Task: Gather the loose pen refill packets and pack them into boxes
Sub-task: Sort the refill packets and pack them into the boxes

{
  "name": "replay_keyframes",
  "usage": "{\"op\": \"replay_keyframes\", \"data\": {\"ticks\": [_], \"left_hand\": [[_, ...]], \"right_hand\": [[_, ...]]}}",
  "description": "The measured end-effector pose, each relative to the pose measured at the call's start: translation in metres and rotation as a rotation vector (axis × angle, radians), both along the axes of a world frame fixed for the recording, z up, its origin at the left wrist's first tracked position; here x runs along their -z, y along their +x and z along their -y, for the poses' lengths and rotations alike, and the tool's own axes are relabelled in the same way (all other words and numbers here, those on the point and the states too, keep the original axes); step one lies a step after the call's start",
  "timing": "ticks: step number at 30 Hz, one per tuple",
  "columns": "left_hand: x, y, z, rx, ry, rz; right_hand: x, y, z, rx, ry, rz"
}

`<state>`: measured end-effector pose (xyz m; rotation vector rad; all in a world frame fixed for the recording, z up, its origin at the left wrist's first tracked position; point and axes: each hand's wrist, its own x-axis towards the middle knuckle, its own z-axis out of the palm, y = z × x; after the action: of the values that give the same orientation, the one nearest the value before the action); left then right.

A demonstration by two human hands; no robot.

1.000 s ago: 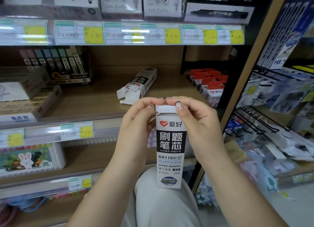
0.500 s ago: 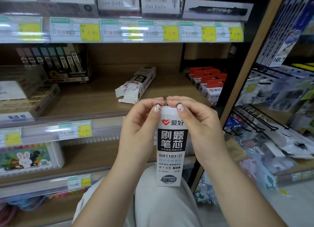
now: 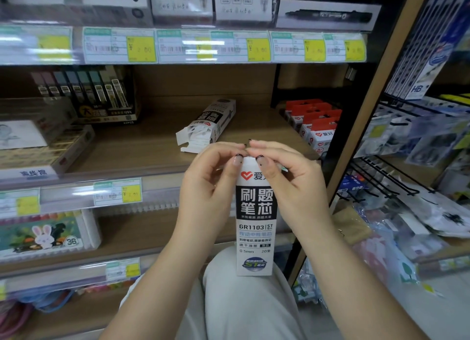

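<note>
A tall white and black refill box [image 3: 255, 227] stands upright on my knee, its printed face toward me. My left hand [image 3: 212, 187] and my right hand [image 3: 287, 179] both pinch its top end, fingertips meeting over the closing flap. On the wooden shelf [image 3: 142, 146] behind lies a second box of the same kind [image 3: 208, 124] on its side, its near end open with white packets showing inside. The contents of the held box are hidden.
Red and white packets [image 3: 314, 124] stand in a row at the shelf's right end. A dark display of pencil leads [image 3: 101, 95] and flat boxes sit at left. Price tag strips [image 3: 178, 47] run above. A wire rack with hanging bags [image 3: 419, 146] fills the right side.
My fingers have closed in over the box's top, pressing the white flap down until the fingertips meet. The box has stayed upright on my knee.
</note>
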<state>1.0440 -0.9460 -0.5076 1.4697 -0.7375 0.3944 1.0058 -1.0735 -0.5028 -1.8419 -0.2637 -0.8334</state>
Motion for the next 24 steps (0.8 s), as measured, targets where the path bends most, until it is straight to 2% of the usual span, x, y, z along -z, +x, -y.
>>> {"op": "replay_keyframes", "data": {"ticks": [6, 12, 19, 24], "left_hand": [[0.003, 0.003, -0.008, -0.014, 0.056, 0.108], [0.003, 0.006, -0.015, 0.074, 0.088, 0.089], [0.002, 0.011, -0.024, 0.013, 0.192, 0.146], [-0.001, 0.012, -0.023, 0.049, 0.161, 0.106]], "right_hand": [[0.000, 0.001, -0.002, -0.069, 0.031, -0.026], [0.000, 0.004, -0.004, -0.049, 0.026, -0.016], [-0.001, 0.006, -0.002, -0.133, 0.005, -0.082], [-0.005, 0.008, -0.003, -0.123, 0.023, -0.086]]}}
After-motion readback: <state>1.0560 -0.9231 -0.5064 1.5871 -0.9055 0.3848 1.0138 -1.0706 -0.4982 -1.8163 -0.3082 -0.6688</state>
